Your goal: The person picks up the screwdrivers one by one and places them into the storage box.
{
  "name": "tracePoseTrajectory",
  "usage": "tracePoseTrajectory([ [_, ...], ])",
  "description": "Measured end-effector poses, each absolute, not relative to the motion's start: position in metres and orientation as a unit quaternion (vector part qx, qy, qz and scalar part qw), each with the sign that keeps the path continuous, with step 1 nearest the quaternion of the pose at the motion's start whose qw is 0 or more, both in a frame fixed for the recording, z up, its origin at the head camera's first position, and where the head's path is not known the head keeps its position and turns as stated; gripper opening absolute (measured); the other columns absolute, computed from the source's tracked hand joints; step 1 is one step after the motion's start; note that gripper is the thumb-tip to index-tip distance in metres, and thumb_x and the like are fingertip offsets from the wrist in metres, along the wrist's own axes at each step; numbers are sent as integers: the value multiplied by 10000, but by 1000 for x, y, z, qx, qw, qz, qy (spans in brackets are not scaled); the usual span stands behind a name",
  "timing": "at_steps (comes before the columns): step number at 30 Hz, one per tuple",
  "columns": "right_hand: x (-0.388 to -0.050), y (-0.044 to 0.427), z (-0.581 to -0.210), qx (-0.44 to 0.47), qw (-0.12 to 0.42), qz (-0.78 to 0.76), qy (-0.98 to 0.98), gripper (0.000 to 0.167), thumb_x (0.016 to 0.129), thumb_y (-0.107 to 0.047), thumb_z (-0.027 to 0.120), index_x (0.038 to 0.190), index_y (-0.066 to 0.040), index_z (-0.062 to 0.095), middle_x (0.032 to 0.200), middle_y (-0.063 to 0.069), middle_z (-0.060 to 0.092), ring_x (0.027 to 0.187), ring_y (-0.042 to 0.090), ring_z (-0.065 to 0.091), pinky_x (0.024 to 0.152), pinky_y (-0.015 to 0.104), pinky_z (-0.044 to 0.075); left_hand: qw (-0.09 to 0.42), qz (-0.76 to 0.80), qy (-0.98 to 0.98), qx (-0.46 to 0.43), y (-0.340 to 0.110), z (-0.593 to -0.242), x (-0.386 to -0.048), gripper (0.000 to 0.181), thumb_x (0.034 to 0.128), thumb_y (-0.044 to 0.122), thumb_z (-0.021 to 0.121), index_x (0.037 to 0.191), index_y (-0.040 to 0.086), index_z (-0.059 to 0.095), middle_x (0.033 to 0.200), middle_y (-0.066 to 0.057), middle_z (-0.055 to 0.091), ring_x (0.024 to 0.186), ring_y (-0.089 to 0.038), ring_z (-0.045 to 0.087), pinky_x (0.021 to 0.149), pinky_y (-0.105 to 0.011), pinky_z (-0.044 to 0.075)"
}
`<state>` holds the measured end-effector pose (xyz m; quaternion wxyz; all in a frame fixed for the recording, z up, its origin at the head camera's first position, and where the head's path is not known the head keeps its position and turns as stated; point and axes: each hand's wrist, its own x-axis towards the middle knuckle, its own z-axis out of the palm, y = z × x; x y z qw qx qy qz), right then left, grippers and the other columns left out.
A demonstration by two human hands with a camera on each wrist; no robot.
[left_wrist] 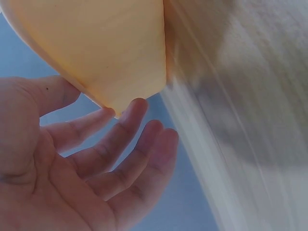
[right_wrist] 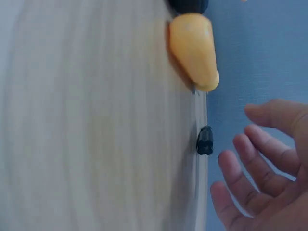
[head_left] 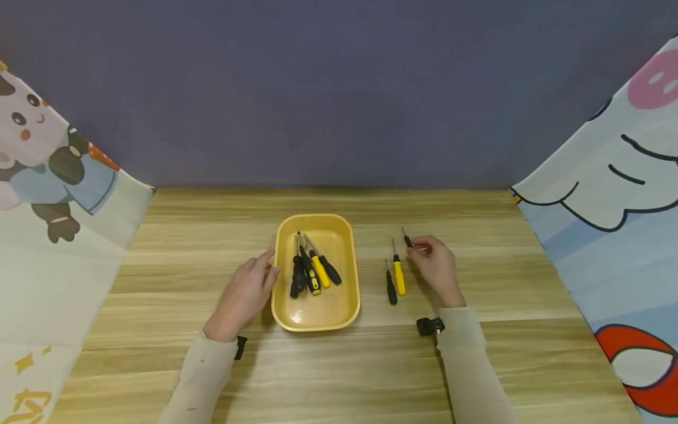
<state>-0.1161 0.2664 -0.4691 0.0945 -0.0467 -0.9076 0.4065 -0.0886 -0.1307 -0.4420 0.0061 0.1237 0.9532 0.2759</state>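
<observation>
A yellow plastic tray (head_left: 318,315) stands on the table, holding several screwdrivers with black or yellow handles (head_left: 319,268). My left hand (head_left: 246,291) is at its left side, thumb and a fingertip at the rim and the other fingers loosely spread by the outer wall (left_wrist: 110,43). To the tray's right, my right hand (head_left: 436,268) is beside a small black screwdriver (head_left: 406,238) lying on the table. In the right wrist view, its relaxed fingers are apart from that black handle (right_wrist: 205,140). Closer to the tray lie a yellow-handled screwdriver (head_left: 399,277) and a black-handled screwdriver (head_left: 391,287).
The wood-grain table (head_left: 339,377) meets a dark blue-grey backdrop (head_left: 339,106) at the back. Printed cartoon panels stand on the left (head_left: 63,176) and right (head_left: 625,194). Both forearms reach in from the front edge, with a black device (head_left: 429,325) by the right wrist.
</observation>
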Motion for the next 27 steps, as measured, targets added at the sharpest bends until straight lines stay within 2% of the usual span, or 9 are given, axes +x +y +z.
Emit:
tracePoseTrajectory([
  [13, -119, 273, -476, -82, 63, 378, -920, 257, 935, -137, 708, 1134, 24, 687, 1072, 185, 700, 944, 334, 674, 818, 472, 558, 1, 275, 953, 126, -132, -442, -89, 490, 1050, 242, 548, 1487, 42, 450, 1133, -200, 640, 1042, -400, 598, 833, -554, 529],
  [27, -118, 273, -479, -116, 25, 351, -929, 268, 935, -188, 710, 1106, 17, 700, 1031, 169, 709, 923, 309, 658, 771, 421, 546, -8, 277, 952, 133, -132, -443, -89, 487, 1045, 221, 557, 1481, 29, 455, 1136, -200, 642, 1018, -391, 607, 827, -546, 527],
])
